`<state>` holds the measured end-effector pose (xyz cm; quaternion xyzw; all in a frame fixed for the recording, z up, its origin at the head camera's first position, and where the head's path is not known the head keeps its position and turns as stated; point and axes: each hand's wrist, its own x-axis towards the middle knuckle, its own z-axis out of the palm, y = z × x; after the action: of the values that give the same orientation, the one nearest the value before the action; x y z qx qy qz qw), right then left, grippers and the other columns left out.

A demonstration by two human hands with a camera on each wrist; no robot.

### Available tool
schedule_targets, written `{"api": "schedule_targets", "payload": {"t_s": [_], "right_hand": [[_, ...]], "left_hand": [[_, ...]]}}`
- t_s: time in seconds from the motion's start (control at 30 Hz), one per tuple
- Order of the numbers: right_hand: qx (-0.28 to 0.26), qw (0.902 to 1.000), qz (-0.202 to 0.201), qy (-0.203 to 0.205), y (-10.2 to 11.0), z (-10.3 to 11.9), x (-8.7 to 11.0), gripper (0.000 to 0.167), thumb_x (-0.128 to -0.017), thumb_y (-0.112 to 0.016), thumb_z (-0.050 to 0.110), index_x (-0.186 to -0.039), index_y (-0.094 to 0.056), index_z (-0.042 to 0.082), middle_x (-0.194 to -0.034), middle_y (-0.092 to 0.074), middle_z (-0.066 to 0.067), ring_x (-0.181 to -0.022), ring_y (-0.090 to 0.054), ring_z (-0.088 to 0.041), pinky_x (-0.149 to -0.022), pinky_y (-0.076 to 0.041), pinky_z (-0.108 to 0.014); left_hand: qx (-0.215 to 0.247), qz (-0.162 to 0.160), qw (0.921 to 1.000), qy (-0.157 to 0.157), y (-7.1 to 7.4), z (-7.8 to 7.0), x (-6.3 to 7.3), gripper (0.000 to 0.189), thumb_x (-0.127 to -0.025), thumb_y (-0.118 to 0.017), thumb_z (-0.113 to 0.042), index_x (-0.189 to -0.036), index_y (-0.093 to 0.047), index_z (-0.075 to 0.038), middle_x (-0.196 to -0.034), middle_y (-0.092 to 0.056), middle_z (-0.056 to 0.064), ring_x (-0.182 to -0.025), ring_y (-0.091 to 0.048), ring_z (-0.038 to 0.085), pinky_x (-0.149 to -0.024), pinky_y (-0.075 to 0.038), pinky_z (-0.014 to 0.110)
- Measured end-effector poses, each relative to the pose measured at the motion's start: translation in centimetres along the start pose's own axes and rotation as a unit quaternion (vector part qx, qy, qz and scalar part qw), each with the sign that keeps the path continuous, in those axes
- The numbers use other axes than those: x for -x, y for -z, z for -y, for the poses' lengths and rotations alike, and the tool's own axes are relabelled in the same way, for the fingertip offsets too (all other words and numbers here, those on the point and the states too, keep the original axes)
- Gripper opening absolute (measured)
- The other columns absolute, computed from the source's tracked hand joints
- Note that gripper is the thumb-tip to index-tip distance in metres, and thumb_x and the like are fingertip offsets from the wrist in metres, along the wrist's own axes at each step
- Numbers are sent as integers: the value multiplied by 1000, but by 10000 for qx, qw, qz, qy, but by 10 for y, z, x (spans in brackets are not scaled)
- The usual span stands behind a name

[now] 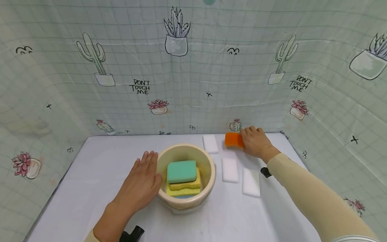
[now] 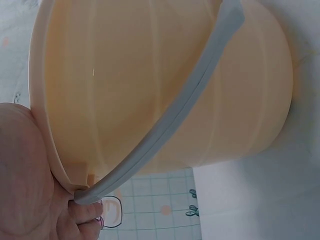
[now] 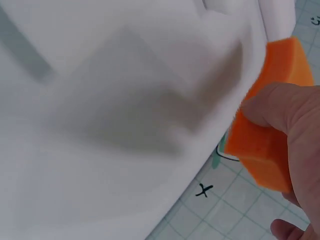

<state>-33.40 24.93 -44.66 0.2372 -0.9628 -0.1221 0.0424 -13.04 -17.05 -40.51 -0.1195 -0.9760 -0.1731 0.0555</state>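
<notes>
My right hand point(image 1: 256, 143) pinches an orange sponge point(image 1: 233, 139) near the table's back edge. In the right wrist view the thumb presses on one face of the orange sponge point(image 3: 267, 120), which casts a shadow on the white cloth. My left hand point(image 1: 140, 183) lies against the left rim of a cream bucket point(image 1: 208, 168), fingers straight. Inside the bucket a green sponge point(image 1: 181, 171) tops a stack of yellow sponges point(image 1: 184, 191), with a bit of blue beneath. The bucket's grey handle point(image 2: 165, 125) hangs down its side in the left wrist view.
Three white sponges point(image 1: 210, 144), point(image 1: 230, 170), point(image 1: 251, 182) lie on the white-covered table point(image 1: 99, 168) right of the bucket. A curtain point(image 1: 199, 67) printed with cacti stands behind and on both sides. At the lower right corner a white rounded edge point(image 1: 353, 238) shows.
</notes>
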Motion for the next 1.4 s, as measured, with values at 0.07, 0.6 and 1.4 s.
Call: {"api": "schedule_targets", "payload": {"t_s": [0.07, 0.6, 1.4], "right_hand": [[73, 9999, -137, 33, 4, 0, 4, 52, -91, -77, 30, -126, -55, -2, -121, -64, -21, -112, -55, -40, -103, -47, -60], [26, 9824, -1716, 743, 62, 28, 28, 52, -81, -84, 37, -113, -60, 3, -102, -63, -13, -96, -55, -34, -85, -48, -49], [-1198, 9585, -1611, 2025, 129, 155, 20, 49, -92, -74, 45, -129, -67, 14, -121, -64, -4, -112, -52, -26, -89, -42, -40]], "left_hand": [[-6, 10, 10000, 14, 1, 1, 0, 61, -110, -40, -23, -162, -31, 8, -168, -33, 25, -161, -24, 40, -130, -21, 59], [-161, -74, 9998, -80, 3, 4, -3, 61, -109, -42, -24, -161, -33, 9, -168, -34, 27, -160, -26, 41, -130, -22, 60], [-206, -22, 9997, -90, 3, 3, -3, 61, -110, -43, -25, -161, -33, 7, -168, -35, 25, -159, -27, 41, -130, -20, 60]]}}
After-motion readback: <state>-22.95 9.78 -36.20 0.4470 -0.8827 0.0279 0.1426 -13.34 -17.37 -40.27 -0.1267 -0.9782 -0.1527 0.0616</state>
